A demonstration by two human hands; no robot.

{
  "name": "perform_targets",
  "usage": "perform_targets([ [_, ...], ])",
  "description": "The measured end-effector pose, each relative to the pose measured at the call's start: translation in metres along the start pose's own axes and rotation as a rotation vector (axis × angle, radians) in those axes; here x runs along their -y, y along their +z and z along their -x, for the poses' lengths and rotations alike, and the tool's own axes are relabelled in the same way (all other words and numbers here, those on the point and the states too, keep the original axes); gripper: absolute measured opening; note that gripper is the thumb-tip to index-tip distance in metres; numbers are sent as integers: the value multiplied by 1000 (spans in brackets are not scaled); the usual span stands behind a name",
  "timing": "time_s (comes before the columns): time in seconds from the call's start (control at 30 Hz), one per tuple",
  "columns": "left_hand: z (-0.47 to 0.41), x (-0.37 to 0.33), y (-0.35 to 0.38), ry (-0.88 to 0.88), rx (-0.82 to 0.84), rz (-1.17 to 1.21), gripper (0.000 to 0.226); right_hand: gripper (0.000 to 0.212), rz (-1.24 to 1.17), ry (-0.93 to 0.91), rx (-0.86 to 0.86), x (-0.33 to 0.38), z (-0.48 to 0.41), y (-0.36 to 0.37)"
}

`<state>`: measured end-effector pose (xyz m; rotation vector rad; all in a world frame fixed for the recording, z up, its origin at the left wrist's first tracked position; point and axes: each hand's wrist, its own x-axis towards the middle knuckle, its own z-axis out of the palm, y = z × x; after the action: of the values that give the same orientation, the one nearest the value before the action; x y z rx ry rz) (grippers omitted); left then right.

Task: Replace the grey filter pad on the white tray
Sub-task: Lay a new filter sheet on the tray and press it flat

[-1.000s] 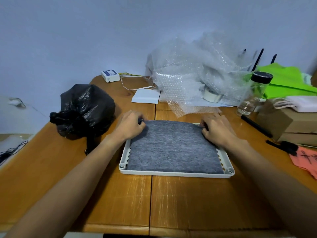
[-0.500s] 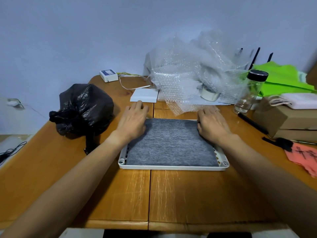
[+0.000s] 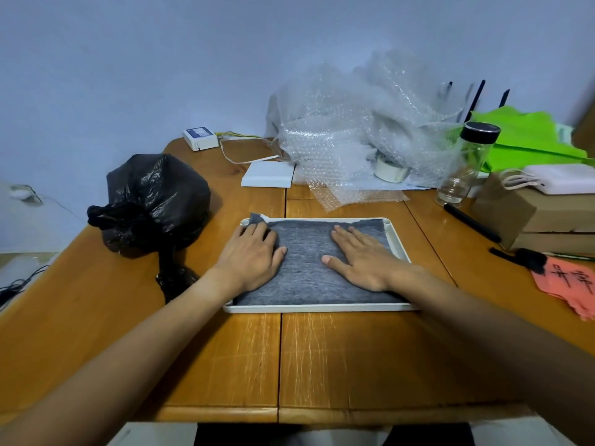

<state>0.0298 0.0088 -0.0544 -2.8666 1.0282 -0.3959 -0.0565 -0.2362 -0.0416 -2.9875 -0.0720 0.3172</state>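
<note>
A grey filter pad (image 3: pixel 306 262) lies inside the white tray (image 3: pixel 322 308) at the middle of the wooden table. My left hand (image 3: pixel 254 257) rests flat on the pad's left part, fingers spread and pointing away from me. My right hand (image 3: pixel 363 257) lies flat on the pad's right part, palm down. The pad's far left corner (image 3: pixel 256 217) curls up over the tray's rim. Neither hand grips anything.
A tied black plastic bag (image 3: pixel 154 201) sits left of the tray. Behind it lie a white box (image 3: pixel 267 175), a heap of bubble wrap (image 3: pixel 363 130) and a tape roll (image 3: pixel 391 169). A glass bottle (image 3: pixel 467 165), cardboard boxes (image 3: pixel 531 217) and a black pen (image 3: pixel 471 222) stand right.
Both hands have slid back from the pad's far edge toward me and now lie flat on its middle. The tray's far rim has come into view.
</note>
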Motion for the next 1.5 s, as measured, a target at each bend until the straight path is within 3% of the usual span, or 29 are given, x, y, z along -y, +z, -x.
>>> perform_targets([
  [0.17, 7, -1, -7, -33, 134, -5, 83, 95, 111, 166, 26, -15, 17, -2],
  [0.33, 19, 0, -17, -78, 279, 23, 99, 97, 192, 166, 38, -14, 19, -8],
  [0.43, 24, -9, -25, -26, 320, 140, 95, 87, 158, 102, -18, -11, 18, -16],
  [0.53, 22, -25, -26, -9, 403, 193, 103, 74, 79, -93, -78, 20, 13, -16],
  [0.63, 18, -28, -22, -17, 458, 190, 122, 76, 10, -180, 55, 44, 8, -11],
  [0.87, 15, -17, -31, 25, 585, 131, 144, 111, -1, -104, 223, 3, 32, -20],
  [1.2, 26, 10, -43, -18, 630, 39, 153, 116, 180, -8, 471, -41, 44, -64],
  [1.5, 23, 31, -52, 2, 632, 151, 151, 114, -31, 52, 516, -49, 43, -69],
])
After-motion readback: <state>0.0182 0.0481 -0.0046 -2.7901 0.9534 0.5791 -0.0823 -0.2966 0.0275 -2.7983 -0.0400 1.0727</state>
